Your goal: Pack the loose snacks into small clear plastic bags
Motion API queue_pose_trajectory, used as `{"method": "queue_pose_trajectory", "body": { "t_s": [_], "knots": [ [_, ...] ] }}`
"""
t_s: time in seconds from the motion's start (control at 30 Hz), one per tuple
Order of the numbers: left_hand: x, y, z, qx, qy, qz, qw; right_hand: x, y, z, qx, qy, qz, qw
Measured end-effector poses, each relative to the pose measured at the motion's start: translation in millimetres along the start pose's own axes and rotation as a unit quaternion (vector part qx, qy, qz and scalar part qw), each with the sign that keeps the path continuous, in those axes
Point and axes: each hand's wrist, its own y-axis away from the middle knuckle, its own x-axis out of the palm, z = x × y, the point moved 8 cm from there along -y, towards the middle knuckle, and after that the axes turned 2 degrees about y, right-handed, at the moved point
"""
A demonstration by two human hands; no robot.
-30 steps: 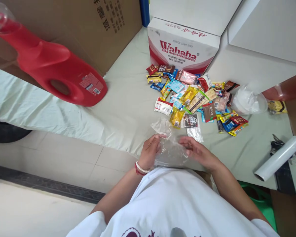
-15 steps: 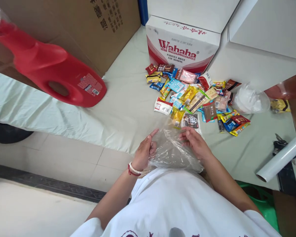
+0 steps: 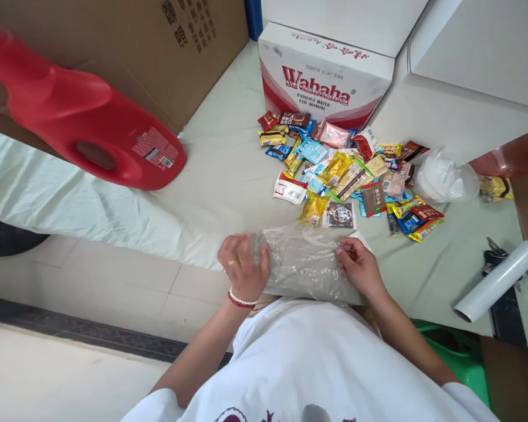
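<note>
Spanning left hand (image 3: 245,266) to right hand (image 3: 361,266) is 1 bag (image 3: 307,266) (clear).

Passage open on the left
Bare pale-green cloth-covered worktop (image 3: 215,176) is left between red plastic jug (image 3: 101,123) and colourful wrapped snacks (image 3: 334,167).

A clear plastic bag (image 3: 308,266) lies between the slightly blurred left hand (image 3: 245,266) at nine o'clock and the right hand (image 3: 358,265), pinching its edge, at three, with snack packets (image 3: 337,170) (a colourful heap) toward one, the Wahaha box (image 3: 321,82) at twelve and a red jug (image 3: 127,138) toward ten.
</note>
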Motion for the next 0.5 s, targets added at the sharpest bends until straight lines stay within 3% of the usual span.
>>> {"method": "queue_pose_trajectory", "body": {
  "t_s": [0.07, 0.13, 0.17, 0.23, 0.4, 0.5],
  "knots": [
    [16.3, 11, -25, 0.144, 0.016, 0.071, 0.987, 0, 9, 4, -0.017, 0.036, 0.002, 0.999],
    [39.3, 22, -43, 0.263, 0.036, 0.201, 0.943, -8, 13, 8, -0.04, 0.089, -0.023, 0.995],
    [47.7, 23, -47, 0.291, 0.037, 0.249, 0.923, -15, 13, 9, -0.051, 0.116, -0.04, 0.991],
    [56.5, 15, -46, 0.289, 0.018, 0.282, 0.915, -34, 9, 7, -0.07, 0.171, -0.07, 0.98],
    [59.5, 0, -40, 0.237, -0.058, 0.285, 0.927, -104, -6, -6, -0.071, 0.286, -0.167, 0.941],
    [58.4, 12, -42, 0.223, -0.093, 0.308, 0.92, -120, 0, 15, -0.101, 0.317, -0.238, 0.912]
  ]
}}
